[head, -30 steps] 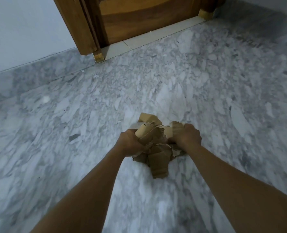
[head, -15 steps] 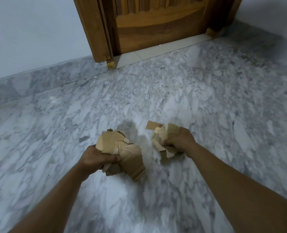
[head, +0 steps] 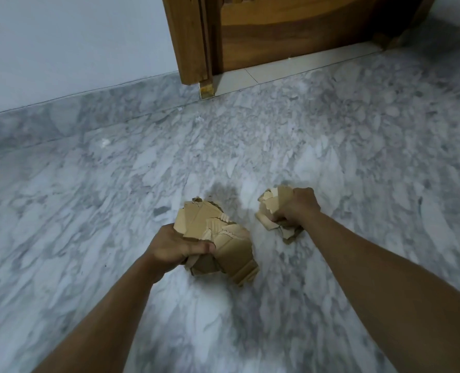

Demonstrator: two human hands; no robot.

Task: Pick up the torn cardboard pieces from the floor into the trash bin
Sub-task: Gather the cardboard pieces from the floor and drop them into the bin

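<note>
Fingers (head: 202, 247) curled tight, our left hand (head: 179, 247) grips the bigger bunch of torn brown cardboard pieces (head: 219, 234), our right hand (head: 296, 208) a smaller bunch (head: 273, 207), both off the grey marble floor (head: 116, 189); trash bin unseen.

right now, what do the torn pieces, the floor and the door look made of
Torn pieces: matte brown corrugated cardboard, fluted edges showing. Floor: grey-white marble or a lookalike, veined, slight sheen. Door: wood, apparently varnished, grain visible.
</note>
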